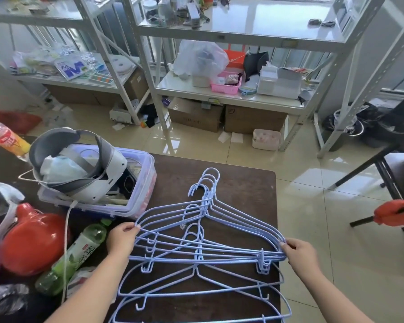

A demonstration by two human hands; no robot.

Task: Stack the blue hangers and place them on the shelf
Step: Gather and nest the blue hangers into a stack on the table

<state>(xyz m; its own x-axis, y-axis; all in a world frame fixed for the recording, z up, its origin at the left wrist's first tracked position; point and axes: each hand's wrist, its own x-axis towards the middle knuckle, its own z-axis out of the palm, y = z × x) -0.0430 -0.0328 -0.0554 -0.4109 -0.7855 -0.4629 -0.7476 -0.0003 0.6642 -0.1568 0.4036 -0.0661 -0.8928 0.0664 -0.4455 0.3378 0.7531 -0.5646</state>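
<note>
Dark table (243, 183): two hands (120, 238) (301, 252) pinch several blue hangers (208, 229).

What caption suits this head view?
Left hand and right hand grip opposite ends of blue hangers on a dark table.

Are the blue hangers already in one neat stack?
No. The hands hold several hangers fanned, hooks apart; others lie loose on the table.

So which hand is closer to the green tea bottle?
Left. The left hand pinches the light blue wire hangers right beside the green plastic tea bottle; the right hand holds their far end, across the dark table.
</note>
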